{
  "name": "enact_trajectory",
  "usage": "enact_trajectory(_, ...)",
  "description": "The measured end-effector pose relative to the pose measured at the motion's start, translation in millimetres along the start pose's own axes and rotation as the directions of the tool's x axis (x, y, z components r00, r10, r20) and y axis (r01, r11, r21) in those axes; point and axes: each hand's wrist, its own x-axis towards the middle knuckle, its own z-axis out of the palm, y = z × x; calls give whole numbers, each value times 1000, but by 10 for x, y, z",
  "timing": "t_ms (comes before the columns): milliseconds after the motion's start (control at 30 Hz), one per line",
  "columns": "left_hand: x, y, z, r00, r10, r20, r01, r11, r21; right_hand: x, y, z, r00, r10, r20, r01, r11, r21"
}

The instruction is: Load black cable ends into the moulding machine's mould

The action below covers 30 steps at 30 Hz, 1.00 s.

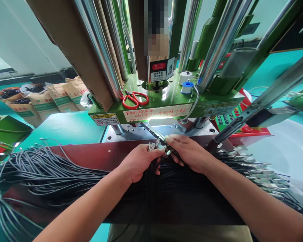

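My left hand [140,162] is closed around several black cables [148,191], which hang down below it. Their silvery metal connectors [152,146] stick out above the thumb and fingers. My right hand [188,149] grips the near end of a long dark slotted bar [154,132]. The bar slants away toward the metal bed of the press [127,131]. Between the two hands, a shiny connector [168,151] sits against the bar; I cannot tell whether it is seated in it. Some of the fingertips are hidden behind the cables and the bar.
A green press platen [164,97] hangs over the bed, bearing red-handled scissors [135,100], a small blue-and-white spool [187,88] and a hot-surface label [162,70]. Bundled cables [53,168] lie left; connector ends [265,174] lie right. Paper sacks [54,95] stand at back left.
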Motion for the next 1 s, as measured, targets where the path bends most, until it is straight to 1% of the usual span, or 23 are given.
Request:
enact_trajectory(400, 32, -8, -16, 998, -46, 33, 47, 998, -32, 4, 26, 4, 1000, 24, 3, -24, 997, -77)
enact_trajectory(500, 49, -5, -11, 997, -78, 27, 79, 996, -51, -4, 18, 12, 1000, 20, -10, -22, 985, -169)
enact_trajectory(600, 60, 3, -4, 996, -82, 21, 84, 994, -69, -14, -3, 23, 1000, 6, -24, -12, 968, -252)
enact_trajectory(633, 59, 7, -5, 996, -86, 22, 87, 993, -78, -17, -14, 25, 1000, 13, -25, -19, 969, -245)
enact_trajectory(700, 51, 14, -20, 996, -84, 6, 85, 991, -103, -20, -35, 23, 999, 46, -19, -49, 983, -175)
enact_trajectory(833, 19, 4, -80, 993, -37, -111, 20, 988, -153, -18, -53, -14, 996, 88, -1, -88, 996, -3)
enact_trajectory(900, 7, -11, -97, 990, -21, -143, -2, 987, -159, -13, -42, -39, 996, 86, -2, -86, 996, 14)
enact_trajectory(1000, -4, -24, -89, 985, -4, -170, -25, 985, -170, -2, -17, -66, 996, 89, -4, -89, 996, -12)
